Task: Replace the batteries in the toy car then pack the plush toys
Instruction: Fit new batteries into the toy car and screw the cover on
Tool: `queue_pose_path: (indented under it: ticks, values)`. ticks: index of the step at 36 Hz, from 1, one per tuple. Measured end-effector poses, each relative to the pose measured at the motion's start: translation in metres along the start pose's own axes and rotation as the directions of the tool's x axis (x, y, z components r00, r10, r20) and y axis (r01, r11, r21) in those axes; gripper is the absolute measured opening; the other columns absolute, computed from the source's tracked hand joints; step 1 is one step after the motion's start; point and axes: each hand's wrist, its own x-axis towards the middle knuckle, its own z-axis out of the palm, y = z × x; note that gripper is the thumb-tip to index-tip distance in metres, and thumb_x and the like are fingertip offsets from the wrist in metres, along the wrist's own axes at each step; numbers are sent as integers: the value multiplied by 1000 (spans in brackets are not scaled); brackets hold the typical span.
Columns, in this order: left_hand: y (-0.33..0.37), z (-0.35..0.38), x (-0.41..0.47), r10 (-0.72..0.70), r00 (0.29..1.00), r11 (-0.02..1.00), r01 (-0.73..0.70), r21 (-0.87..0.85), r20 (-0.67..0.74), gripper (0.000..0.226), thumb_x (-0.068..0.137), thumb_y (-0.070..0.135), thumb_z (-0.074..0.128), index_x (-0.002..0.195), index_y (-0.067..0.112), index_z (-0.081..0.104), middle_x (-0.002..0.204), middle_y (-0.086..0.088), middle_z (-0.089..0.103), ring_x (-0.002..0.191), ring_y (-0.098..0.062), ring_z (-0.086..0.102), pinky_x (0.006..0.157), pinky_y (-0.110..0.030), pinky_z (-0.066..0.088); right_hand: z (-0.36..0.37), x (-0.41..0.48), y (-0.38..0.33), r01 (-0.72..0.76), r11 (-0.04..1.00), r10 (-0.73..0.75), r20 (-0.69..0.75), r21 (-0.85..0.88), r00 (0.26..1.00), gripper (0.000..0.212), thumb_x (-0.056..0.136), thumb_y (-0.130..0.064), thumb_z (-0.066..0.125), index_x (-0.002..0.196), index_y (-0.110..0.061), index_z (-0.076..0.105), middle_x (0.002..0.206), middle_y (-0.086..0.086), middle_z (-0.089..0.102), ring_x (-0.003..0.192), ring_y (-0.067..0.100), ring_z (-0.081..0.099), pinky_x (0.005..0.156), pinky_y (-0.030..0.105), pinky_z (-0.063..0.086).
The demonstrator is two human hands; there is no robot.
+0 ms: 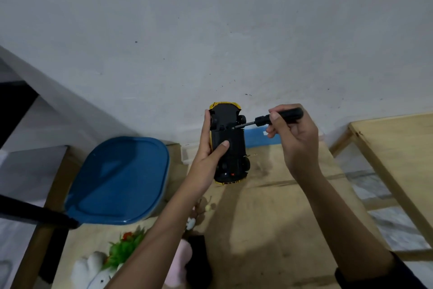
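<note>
At the centre of the frame, above the tabletop (269,218), the left hand (206,159) clamps its fingers round the yellow toy car (235,150). The car's underside faces us, and its long axis runs up and down the frame. The right hand (300,143) pinches a black screwdriver (262,120), its tip at a screw near the upper wheels. The driver should probably sit square in the screw and press firmly, with the car braced.
</note>
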Motion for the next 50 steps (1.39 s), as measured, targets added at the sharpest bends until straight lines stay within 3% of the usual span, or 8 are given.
queue_pose_path:
  ticks: [6,14,28,38,50]
  values:
    - [1,0,-2,13,1000,1000,-13,5,5,71,97,6,44,132,58,10,151,7,32,115,4,53,86,-17,50,0,-1,-3,27,1000,-27,3,8,1000,4,87,-18,54,88,-16,58,81,10,56,59,11,57,60,22,50]
    - [2,1,-2,14,1000,1000,-14,-4,20,73,97,2,42,137,50,5,147,5,35,102,11,58,76,-13,50,0,-3,-4,14,1000,-13,-7,16,1000,14,84,-27,54,89,-14,58,78,8,56,60,11,57,59,23,50]
    - [5,0,-2,21,999,1000,-21,7,24,71,97,4,42,135,52,6,146,6,36,105,10,57,79,-13,50,3,-2,-6,38,999,-39,6,12,999,7,85,-26,54,88,-21,58,83,11,56,60,11,57,60,19,49]
    - [8,-1,-3,30,999,999,-30,10,36,71,97,3,42,135,52,7,148,4,35,105,11,56,77,-11,48,4,-3,-9,-7,998,10,-43,61,999,13,83,-28,55,87,-16,58,81,3,57,60,10,56,58,22,49]
    - [8,3,-4,25,999,1000,-25,5,45,71,97,6,43,135,55,7,148,5,36,111,4,56,81,-15,50,-1,-4,-12,-17,997,21,-58,75,998,12,85,-25,56,88,-13,58,78,5,56,60,9,56,58,21,49]
